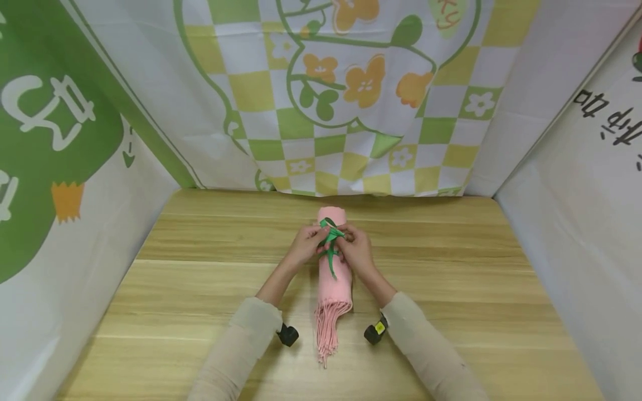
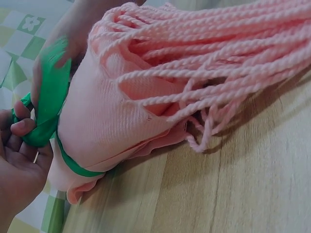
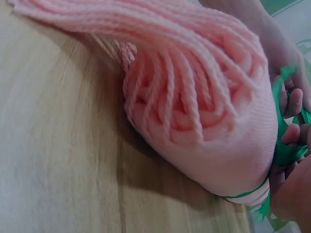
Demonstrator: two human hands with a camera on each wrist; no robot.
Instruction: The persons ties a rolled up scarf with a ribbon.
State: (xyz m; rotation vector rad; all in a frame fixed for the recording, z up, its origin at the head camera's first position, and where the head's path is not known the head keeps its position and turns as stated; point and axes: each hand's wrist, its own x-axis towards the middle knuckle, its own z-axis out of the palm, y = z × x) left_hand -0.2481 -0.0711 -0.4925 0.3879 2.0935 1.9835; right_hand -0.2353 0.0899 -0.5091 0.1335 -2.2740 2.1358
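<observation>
A rolled pink scarf point(image 1: 335, 287) lies lengthwise on the table, its twisted fringe point(image 1: 327, 328) toward the person. Round the roll runs a green ribbon point(image 2: 80, 167), gathered into loops on top, with one tail hanging over the scarf. My left hand point(image 1: 305, 245) pinches the ribbon between thumb and fingers from the left side. From the right, my right hand point(image 1: 357, 249) pinches another part of the same ribbon, close to the left. Both hands sit above the scarf's far half. Fingers partly cover the knot area, so its exact form is hidden.
The wooden table point(image 1: 225, 234) extends around the scarf on both sides. A patterned cloth point(image 1: 311, 156) hangs behind its far edge, and printed cloth walls stand left and right. Small black cameras point(image 1: 288, 335) are worn at both wrists.
</observation>
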